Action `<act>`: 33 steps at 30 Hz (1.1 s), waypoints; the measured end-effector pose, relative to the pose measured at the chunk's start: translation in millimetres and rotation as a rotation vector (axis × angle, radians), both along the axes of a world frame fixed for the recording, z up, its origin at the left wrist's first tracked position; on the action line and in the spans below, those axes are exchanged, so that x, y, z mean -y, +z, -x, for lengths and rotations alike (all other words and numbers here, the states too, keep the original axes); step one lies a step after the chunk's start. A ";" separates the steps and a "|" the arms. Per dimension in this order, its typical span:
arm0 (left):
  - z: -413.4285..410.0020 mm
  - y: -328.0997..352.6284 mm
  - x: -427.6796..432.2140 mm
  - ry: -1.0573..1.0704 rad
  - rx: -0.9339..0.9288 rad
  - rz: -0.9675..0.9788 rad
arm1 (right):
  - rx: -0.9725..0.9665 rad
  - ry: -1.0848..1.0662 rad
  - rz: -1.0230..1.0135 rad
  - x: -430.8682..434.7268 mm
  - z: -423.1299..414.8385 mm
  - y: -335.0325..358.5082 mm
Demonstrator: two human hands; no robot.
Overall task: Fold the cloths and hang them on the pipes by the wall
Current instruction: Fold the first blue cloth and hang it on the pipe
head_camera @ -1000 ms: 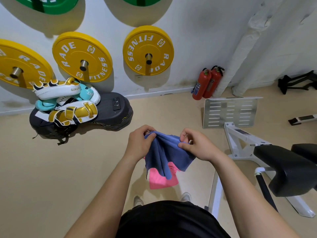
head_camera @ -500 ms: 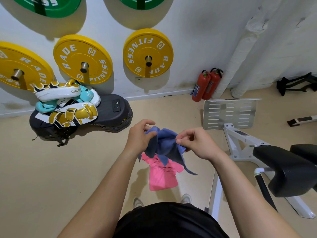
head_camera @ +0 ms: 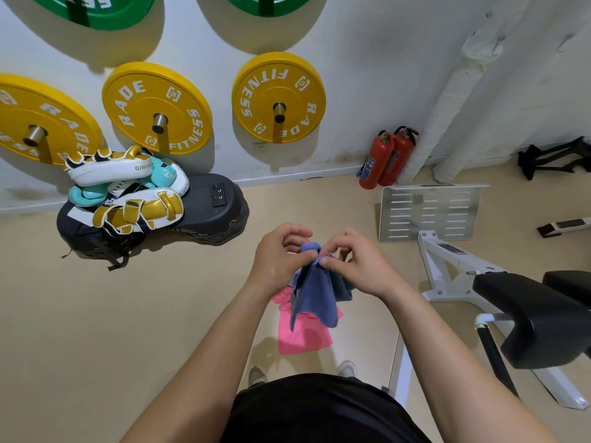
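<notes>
A blue cloth (head_camera: 315,295) hangs in front of me, pinched at its top between both hands. My left hand (head_camera: 279,258) and my right hand (head_camera: 355,264) are close together, fingertips nearly touching on the cloth's upper edge. A pink cloth (head_camera: 300,335) hangs behind and below the blue one; which hand holds it is hidden. Two white wrapped pipes (head_camera: 447,100) run up the wall at the right.
Yellow weight plates (head_camera: 279,97) hang on wall pegs above a black pad (head_camera: 204,212) stacked with boxing mitts (head_camera: 128,193). Two red fire extinguishers (head_camera: 387,158) stand by the pipes. A metal plate (head_camera: 430,211) and a white-framed bench with black padding (head_camera: 531,318) stand at my right.
My hands have come together, bunching the blue cloth's top edge between them. The blue cloth now hangs narrower and longer over the pink one.
</notes>
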State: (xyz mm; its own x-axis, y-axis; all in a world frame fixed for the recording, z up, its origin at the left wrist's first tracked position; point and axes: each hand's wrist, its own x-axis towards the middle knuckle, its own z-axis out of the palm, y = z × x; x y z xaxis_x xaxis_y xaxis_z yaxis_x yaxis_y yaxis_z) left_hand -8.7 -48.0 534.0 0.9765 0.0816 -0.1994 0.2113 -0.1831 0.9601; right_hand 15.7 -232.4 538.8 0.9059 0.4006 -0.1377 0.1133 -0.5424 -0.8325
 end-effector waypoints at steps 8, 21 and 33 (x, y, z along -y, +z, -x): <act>-0.3 7.1 0.2 0.032 0.008 0.172 | 0.069 -0.037 -0.035 -4.8 -10.6 0.5; -8.5 0.5 7.5 0.030 -0.002 0.214 | 0.089 -0.235 0.009 -15.9 -17.4 -12.1; -22.7 10.5 -0.6 -0.119 0.143 -0.057 | -0.104 -0.059 -0.156 -9.3 -18.6 -12.1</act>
State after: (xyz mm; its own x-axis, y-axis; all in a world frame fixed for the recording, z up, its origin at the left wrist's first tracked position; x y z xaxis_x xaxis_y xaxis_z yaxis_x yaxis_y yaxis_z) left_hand 13.9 -47.3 544.5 0.9980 -0.0291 -0.0562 0.0470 -0.2533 0.9663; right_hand 34.2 -223.1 526.7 0.9126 0.3707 -0.1723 -0.0060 -0.4093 -0.9124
